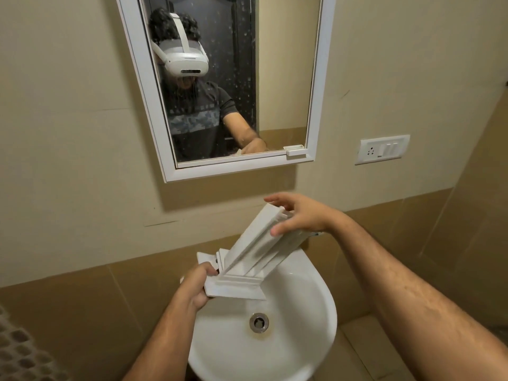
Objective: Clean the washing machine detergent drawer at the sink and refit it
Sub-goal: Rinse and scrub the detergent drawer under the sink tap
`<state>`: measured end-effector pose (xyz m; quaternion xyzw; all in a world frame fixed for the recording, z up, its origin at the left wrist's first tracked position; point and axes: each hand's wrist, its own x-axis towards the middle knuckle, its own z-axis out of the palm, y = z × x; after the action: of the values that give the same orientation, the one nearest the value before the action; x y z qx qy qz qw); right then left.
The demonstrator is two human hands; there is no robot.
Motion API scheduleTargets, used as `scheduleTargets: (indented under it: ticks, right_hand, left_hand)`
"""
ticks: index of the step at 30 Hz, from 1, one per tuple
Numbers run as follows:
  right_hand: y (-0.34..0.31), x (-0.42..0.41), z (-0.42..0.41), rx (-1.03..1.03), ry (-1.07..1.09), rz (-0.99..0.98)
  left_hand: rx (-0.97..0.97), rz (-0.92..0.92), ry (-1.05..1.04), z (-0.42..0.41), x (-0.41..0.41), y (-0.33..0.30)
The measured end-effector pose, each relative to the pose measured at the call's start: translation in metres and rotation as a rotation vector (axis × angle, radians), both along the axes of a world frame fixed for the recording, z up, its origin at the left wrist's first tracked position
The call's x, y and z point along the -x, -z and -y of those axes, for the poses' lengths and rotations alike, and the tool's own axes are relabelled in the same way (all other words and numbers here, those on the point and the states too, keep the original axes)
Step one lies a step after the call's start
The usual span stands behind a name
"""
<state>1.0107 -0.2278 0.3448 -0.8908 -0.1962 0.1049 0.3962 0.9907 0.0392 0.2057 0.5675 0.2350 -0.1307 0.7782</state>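
The white plastic detergent drawer (253,251) is held tilted over the white wall sink (310,303), its flat front panel low and toward me, its long body rising up and to the right. My left hand (196,284) grips the left end of the front panel. My right hand (299,214) rests on the drawer's upper far end, fingers spread and thumb against its side. The tap is hidden behind the drawer and my right hand.
The sink's metal drain (259,322) lies below the drawer. A white-framed mirror (220,78) hangs above on the beige wall, with a switch and socket plate (382,148) to its right. A perforated surface (24,353) shows at the lower left corner.
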Motion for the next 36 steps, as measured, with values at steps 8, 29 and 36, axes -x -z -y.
scheduleTargets:
  ticks: [8, 29, 36]
  right_hand:
    - [0.025, -0.015, -0.013, 0.035, 0.258, 0.229]
    - [0.174, -0.009, 0.008, -0.711, 1.090, -0.233]
    - [0.200, -0.001, 0.003, -0.759, 0.863, -0.523]
  left_hand:
    - [-0.003, -0.082, 0.147, 0.008, 0.006, 0.009]
    - [-0.050, -0.221, 0.633, 0.058, 0.009, 0.051]
    - [0.493, -0.064, -0.131, 0.109, -0.015, 0.071]
